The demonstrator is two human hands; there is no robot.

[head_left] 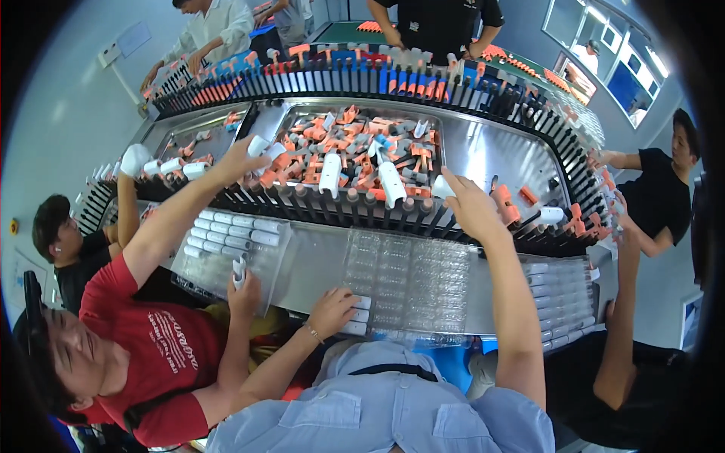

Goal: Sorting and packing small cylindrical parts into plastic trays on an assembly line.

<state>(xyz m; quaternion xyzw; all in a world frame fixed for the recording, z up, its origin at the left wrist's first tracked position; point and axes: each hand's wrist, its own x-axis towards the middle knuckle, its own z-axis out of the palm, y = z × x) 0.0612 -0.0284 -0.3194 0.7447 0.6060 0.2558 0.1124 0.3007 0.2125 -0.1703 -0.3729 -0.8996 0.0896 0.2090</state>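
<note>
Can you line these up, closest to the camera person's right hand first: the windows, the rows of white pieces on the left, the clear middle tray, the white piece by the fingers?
From the right hand, head view:
1. White piece: at the fingertips.
2. Clear tray: left, toward the body.
3. Rows of white pieces: far left.
4. Windows: right, on the wall.

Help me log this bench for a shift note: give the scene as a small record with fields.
Left hand: fingers on white pieces at the near edge; grip unclear
Left hand position: the left hand wears a bracelet
Right hand: the right hand has its fingertips at a white part; firmness unclear
Between hands: clear plastic tray
Beyond: row of black rods, then heaped orange and gray parts
At left: co-worker in red, white piece in each hand
</note>
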